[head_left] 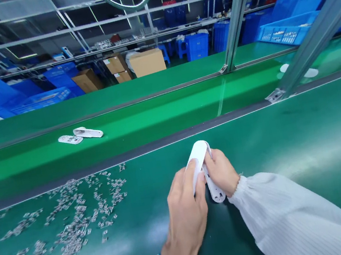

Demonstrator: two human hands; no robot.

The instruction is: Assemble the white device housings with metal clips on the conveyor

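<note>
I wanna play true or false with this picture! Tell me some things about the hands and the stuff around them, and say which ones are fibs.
1. The left hand and the right hand both touch the white casing. True.
2. The small silvery pieces are stacked in one neat tower. False: they lie scattered on the green table.
3. Two white pieces lie close together on the left part of the bright green strip. True.
4. The sleeve on the right arm is bright red. False: it is whitish.
5. A cardboard box stands beyond the bright green strip. True.
</note>
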